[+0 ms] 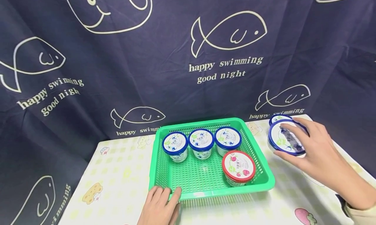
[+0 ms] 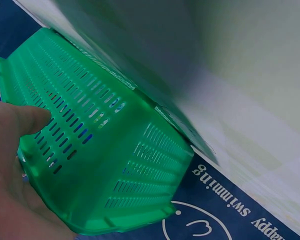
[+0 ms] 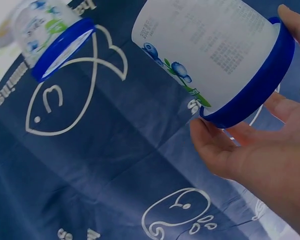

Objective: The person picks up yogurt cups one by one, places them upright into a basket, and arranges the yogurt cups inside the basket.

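My right hand (image 1: 312, 148) grips a blue-lidded tub (image 1: 283, 138) by its lid, right of the basket; the right wrist view shows its white side with printed blueberries (image 3: 210, 55). Another blue-lidded tub (image 1: 279, 118) stands just behind it, also seen in the right wrist view (image 3: 52, 37). My left hand (image 1: 161, 205) holds the near left rim of a green basket (image 1: 211, 195), thumb against the outer wall (image 2: 90, 150). Inside, three blue-lidded tubs (image 1: 201, 140) line the back and a red-lidded tub (image 1: 238, 168) sits at the front right.
A pale checked tablecloth (image 1: 117, 172) with cartoon prints covers the table. Behind the table hangs a dark blue curtain (image 1: 164, 71) with white fish drawings and lettering. The basket's raised perforated walls surround the tubs in it.
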{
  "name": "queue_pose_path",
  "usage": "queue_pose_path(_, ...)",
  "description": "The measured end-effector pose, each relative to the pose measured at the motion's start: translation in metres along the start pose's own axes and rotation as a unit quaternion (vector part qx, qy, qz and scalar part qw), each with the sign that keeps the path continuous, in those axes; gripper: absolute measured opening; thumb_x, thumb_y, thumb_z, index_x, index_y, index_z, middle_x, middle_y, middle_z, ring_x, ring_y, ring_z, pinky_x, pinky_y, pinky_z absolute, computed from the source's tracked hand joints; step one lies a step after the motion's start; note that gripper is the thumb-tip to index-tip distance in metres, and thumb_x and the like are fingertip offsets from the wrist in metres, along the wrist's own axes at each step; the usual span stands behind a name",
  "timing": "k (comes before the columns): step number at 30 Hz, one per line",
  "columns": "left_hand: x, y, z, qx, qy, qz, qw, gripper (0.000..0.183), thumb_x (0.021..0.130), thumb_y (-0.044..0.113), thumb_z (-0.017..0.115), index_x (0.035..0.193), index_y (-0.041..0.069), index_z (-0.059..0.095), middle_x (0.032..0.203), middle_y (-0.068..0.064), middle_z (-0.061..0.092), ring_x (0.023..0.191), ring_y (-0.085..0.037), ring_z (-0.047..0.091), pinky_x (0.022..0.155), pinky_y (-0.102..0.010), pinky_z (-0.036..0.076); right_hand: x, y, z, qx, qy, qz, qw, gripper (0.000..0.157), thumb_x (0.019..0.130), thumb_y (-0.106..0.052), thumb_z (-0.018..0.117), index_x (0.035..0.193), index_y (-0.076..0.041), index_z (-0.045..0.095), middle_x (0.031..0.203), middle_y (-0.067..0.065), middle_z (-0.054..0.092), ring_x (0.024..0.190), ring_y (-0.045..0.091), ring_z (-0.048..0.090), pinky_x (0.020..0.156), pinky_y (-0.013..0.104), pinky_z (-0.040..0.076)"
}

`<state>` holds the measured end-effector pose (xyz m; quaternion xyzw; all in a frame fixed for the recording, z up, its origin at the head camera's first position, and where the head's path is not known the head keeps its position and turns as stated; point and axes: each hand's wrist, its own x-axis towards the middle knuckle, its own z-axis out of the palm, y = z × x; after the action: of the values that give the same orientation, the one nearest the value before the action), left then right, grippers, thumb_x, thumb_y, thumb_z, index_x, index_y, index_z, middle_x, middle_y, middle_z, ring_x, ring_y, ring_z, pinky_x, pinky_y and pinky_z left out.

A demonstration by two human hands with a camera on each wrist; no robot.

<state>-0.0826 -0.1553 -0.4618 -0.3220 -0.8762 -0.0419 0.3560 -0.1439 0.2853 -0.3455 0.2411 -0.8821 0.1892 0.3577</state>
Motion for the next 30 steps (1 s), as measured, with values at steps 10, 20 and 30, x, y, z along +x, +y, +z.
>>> queue_pose_path(10, 0.0, 0.0, -0.001, 0.0, -0.009, -0.001, 1.0, 0.042, 0.105, 0.034, 0.028, 0.111, 0.018, 0.066, 0.082, 0.001, 0.053, 0.074, -0.02, 0.047, 0.075, -0.039, 0.044, 0.015, -0.028, 0.016, 0.017, 0.015, -0.028, 0.999, 0.079, 0.084, -0.075, 0.055, 0.123, -0.007, 0.066, 0.133, 0.027, 0.05, 0.122, 0.048, 0.041, 0.108, 0.046, 0.027)
queue_pose_path(20, -0.001, -0.001, -0.001, -0.007, -0.021, 0.002, 0.9997, 0.043, 0.106, 0.035, 0.027, 0.115, 0.018, 0.066, 0.084, 0.001, 0.055, 0.075, -0.019, 0.047, 0.078, -0.038, 0.043, 0.023, -0.048, 0.029, 0.037, 0.0, -0.044, 0.998, 0.079, 0.084, -0.074, 0.055, 0.128, -0.01, 0.064, 0.138, 0.023, 0.049, 0.125, 0.043, 0.04, 0.112, 0.043, 0.025)
queue_pose_path(30, -0.002, -0.001, 0.0, -0.007, -0.012, 0.001, 0.9999, 0.04, 0.105, 0.033, 0.031, 0.114, 0.018, 0.067, 0.084, 0.001, 0.055, 0.075, -0.019, 0.046, 0.079, -0.039, 0.043, 0.029, -0.069, 0.042, 0.062, -0.04, -0.045, 0.996, 0.073, 0.083, -0.068, 0.065, 0.134, -0.016, 0.061, 0.144, 0.016, 0.046, 0.129, 0.036, 0.039, 0.103, 0.05, 0.03)
